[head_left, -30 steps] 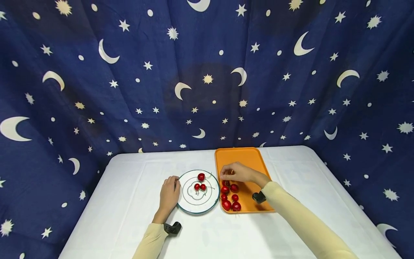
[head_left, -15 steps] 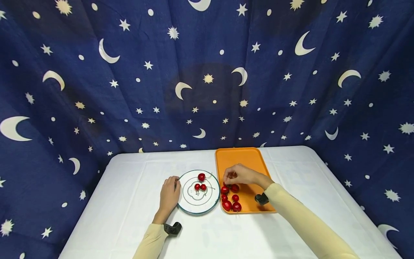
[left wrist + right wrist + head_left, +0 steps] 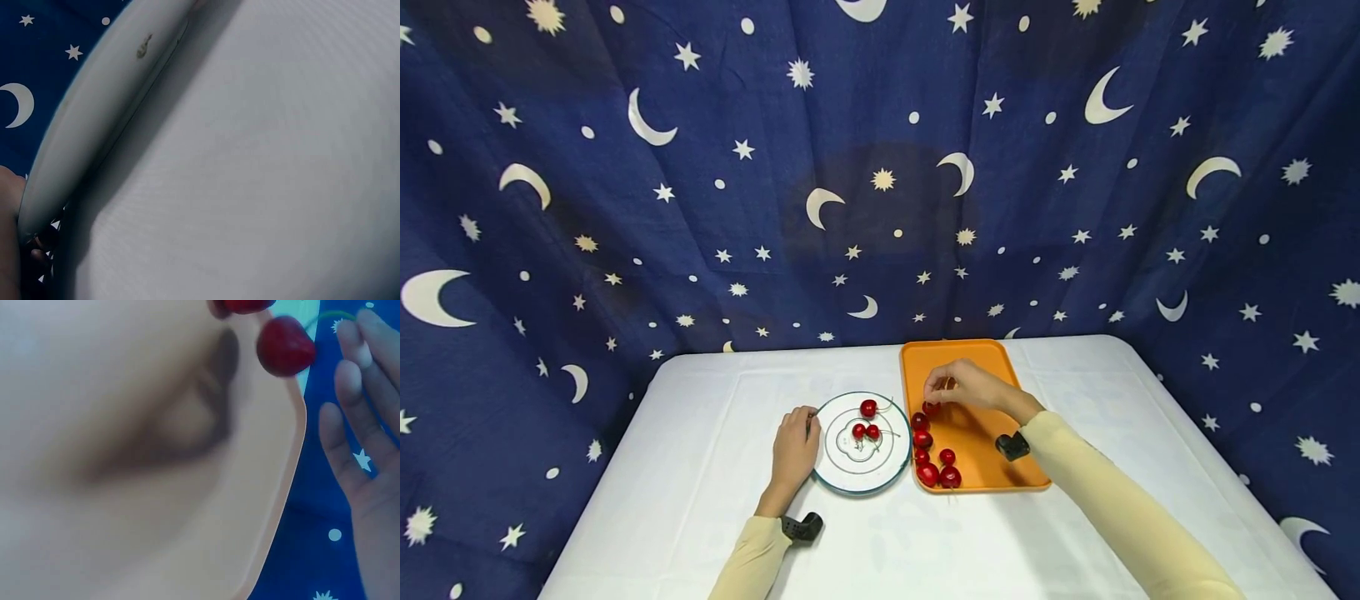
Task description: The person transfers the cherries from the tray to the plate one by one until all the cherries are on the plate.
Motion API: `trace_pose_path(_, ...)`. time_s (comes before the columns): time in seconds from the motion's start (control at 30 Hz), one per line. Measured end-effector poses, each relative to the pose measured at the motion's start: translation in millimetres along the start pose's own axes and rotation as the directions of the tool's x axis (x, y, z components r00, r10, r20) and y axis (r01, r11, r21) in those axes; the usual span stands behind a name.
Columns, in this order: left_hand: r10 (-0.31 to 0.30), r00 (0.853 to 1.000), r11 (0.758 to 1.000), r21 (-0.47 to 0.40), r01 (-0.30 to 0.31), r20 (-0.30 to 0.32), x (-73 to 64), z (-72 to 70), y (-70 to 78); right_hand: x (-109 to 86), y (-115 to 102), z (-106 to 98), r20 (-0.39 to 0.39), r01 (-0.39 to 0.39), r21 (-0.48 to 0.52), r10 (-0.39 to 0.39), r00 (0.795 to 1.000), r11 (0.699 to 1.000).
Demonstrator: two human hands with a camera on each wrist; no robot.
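My right hand [image 3: 964, 387] pinches the thin green stem of a red cherry [image 3: 285, 345] between thumb and index finger; the cherry hangs over the orange tray [image 3: 970, 450]. The other fingers are loosely bent in the right wrist view. Several more red cherries [image 3: 922, 439] lie along the tray's left side and near corner. My left hand [image 3: 795, 450] grips the left rim of a white plate [image 3: 838, 472] with a blue-green edge. In the left wrist view, fingertips show beneath the plate's rim [image 3: 94, 119]. Three cherries [image 3: 868, 408] with stems sit on the plate.
Plate and tray stand side by side on a table with a white cloth [image 3: 700, 467]. Behind the table hangs a dark blue curtain [image 3: 880, 167] with moons and stars. Each wrist wears a black camera [image 3: 1012, 447].
My right hand has taken hold of a cherry's stem and lifted it from the tray's group, moving slightly right and away from me. The left hand stays at the plate.
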State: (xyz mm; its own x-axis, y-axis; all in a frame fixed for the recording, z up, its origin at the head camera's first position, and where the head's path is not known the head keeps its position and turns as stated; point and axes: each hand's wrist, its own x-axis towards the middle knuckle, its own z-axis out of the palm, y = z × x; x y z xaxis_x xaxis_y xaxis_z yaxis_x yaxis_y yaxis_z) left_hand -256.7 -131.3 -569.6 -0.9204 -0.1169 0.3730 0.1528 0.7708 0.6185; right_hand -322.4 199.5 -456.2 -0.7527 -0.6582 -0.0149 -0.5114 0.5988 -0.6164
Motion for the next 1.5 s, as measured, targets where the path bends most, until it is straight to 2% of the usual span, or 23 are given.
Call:
trace_pose_path(0.17,-0.010,1.000,1.000,0.005,0.010,0.012,-1.5,-0.8,-0.1,3.6,-0.3,0.9,-0.047,-0.004,0.034,0.005,0.999,0.999)
trace_pose_path(0.33,-0.017,0.999,1.000,0.006,0.017,0.027,-0.9,-1.6,0.6,7.4,-2.7,5.4,-0.084,0.013,0.005,-0.013,0.996,1.000)
trace_pose_path(0.57,-0.012,1.000,1.000,0.002,0.012,0.010,0.3,-0.1,-0.1,16.6,-10.8,14.3,-0.075,0.048,-0.019,-0.049,0.996,0.999)
trace_pose_path(0.83,-0.022,0.999,1.000,-0.003,0.023,0.043,-0.3,-3.5,3.2,24.1,-14.1,22.5,-0.098,0.091,0.041,-0.086,0.991,0.995)
trace_pose_path(1.07,-0.016,0.999,1.000,0.003,0.016,0.040,1.0,-4.7,4.0,25.9,-11.4,30.2,-0.055,0.057,0.055,-0.054,0.997,0.997)
trace_pose_path(1.27,-0.011,1.000,1.000,-0.003,0.011,0.028,0.3,-4.7,2.3,27.0,-7.6,31.3,0.000,0.059,-0.018,-0.059,0.998,0.998)
trace_pose_path(1.5,-0.001,1.000,1.000,-0.008,0.001,0.016,0.0,-3.4,1.0,29.9,-3.7,35.2,0.011,0.053,-0.064,-0.052,0.999,0.997)
